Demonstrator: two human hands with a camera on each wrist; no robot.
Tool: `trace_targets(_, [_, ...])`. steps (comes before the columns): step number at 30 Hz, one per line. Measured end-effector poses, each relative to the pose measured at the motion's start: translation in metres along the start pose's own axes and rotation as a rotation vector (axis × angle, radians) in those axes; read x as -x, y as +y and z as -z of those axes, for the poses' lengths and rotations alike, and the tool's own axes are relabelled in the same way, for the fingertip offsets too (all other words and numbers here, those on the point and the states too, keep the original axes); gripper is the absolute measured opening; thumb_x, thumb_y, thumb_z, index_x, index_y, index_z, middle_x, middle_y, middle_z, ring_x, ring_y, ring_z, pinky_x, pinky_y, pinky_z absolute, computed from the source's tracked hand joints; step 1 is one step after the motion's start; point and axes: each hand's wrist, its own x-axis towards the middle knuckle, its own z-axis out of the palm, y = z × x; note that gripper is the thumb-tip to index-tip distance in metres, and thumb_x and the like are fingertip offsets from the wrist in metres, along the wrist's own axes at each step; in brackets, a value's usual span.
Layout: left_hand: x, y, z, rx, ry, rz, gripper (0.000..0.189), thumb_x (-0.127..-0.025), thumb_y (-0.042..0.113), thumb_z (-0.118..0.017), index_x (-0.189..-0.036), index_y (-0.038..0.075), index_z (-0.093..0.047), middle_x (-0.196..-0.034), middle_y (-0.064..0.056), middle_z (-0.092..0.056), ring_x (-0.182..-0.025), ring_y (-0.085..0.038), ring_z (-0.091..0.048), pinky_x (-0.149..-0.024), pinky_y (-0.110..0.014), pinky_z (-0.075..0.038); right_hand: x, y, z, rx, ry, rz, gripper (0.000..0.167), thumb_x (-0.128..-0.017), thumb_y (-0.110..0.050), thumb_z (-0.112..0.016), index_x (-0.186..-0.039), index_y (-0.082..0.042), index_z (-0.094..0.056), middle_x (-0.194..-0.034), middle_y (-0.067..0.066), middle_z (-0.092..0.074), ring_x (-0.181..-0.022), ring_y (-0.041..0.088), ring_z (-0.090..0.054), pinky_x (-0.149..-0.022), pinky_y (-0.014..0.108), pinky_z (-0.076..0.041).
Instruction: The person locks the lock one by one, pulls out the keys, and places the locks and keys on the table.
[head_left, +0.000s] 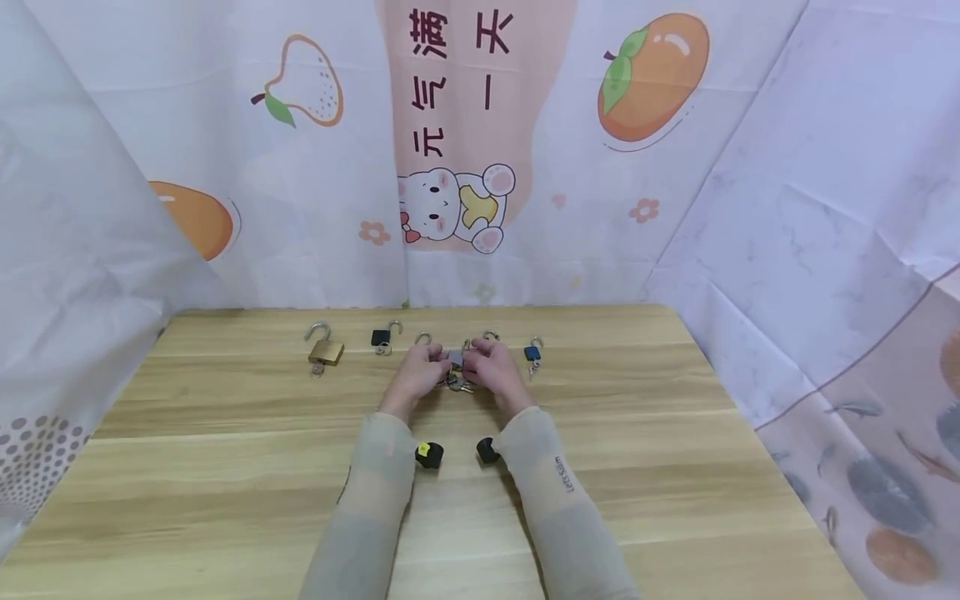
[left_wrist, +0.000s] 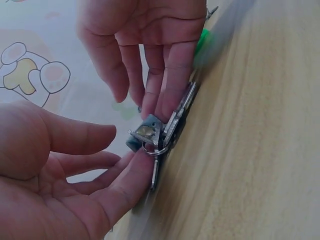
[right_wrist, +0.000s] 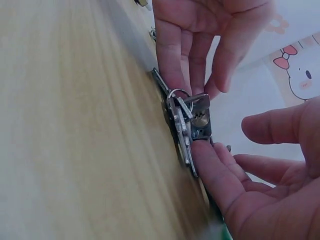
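Observation:
A small grey padlock (head_left: pixel 455 358) lies on the table between both hands, its keyhole end toward the wrist cameras. Several keys (right_wrist: pixel 181 135) hang from it on a ring (left_wrist: pixel 156 149). My left hand (head_left: pixel 415 372) touches one side of the padlock with its fingertips, the thumb held apart from it. On the other side, my right hand (head_left: pixel 493 371) has its index fingertip at the lock body, its thumb also apart. The shackles of two more padlocks, one behind the left hand (head_left: pixel 424 337) and one behind the right (head_left: pixel 491 335), show; their bodies are mostly hidden.
A brass padlock (head_left: pixel 327 352) and a black padlock (head_left: pixel 380 337) lie to the left with shackles open and keys attached. To the right is a blue padlock (head_left: pixel 532 353) with keys. A printed curtain (head_left: pixel 337 275) hangs behind the wooden table (head_left: pixel 225 492).

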Motion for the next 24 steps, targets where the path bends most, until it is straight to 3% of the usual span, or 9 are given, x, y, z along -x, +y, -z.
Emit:
trace_targets(6, [-0.0014,0.0028,-0.0012,0.052,0.0,0.012,0.04,-0.099,-0.002,-0.059,-0.137,-0.012,-0.054,-0.123,-0.023,-0.062,-0.106,-0.026,-0.062,-0.092,-0.034,-0.054,-0.0018,-0.0038,0.0003,-0.001,0.008,0.008,0.046,-0.101,-0.005,-0.057,-0.146,0.005,-0.048,-0.132,0.021,-0.061,-0.112,0.028,-0.066,-0.09,0.035,-0.058])
trace_targets(12, [-0.0001,0.004,-0.0034,-0.019,-0.045,-0.021,0.033,-0.099,0.002,-0.063,-0.13,-0.007,-0.063,-0.118,-0.019,-0.069,-0.093,-0.02,-0.068,-0.078,-0.027,-0.058,-0.0007,-0.0041,0.0016,0.009,0.026,-0.005,0.032,-0.101,-0.013,-0.062,-0.13,-0.001,-0.065,-0.117,0.016,-0.07,-0.099,0.02,-0.069,-0.083,0.032,-0.06])
trace_targets(18, [0.0023,0.0009,-0.0049,-0.084,-0.043,-0.051,0.036,-0.095,0.008,-0.071,-0.13,0.0,-0.067,-0.117,-0.016,-0.072,-0.087,-0.018,-0.07,-0.075,-0.028,-0.058,0.0006,-0.0016,0.0024,0.002,0.032,-0.014,0.026,-0.101,-0.012,-0.064,-0.123,0.001,-0.067,-0.114,0.015,-0.068,-0.098,0.021,-0.069,-0.082,0.031,-0.06])
trace_targets(24, [0.0022,0.0011,-0.0055,-0.138,-0.015,-0.067,0.033,-0.092,0.007,-0.075,-0.124,0.002,-0.071,-0.114,-0.012,-0.073,-0.087,-0.014,-0.066,-0.075,-0.027,-0.055,-0.0001,-0.0015,0.0034,0.032,0.01,-0.024,0.024,-0.104,-0.009,-0.057,-0.124,0.002,-0.065,-0.111,0.015,-0.064,-0.098,0.021,-0.065,-0.083,0.03,-0.059])
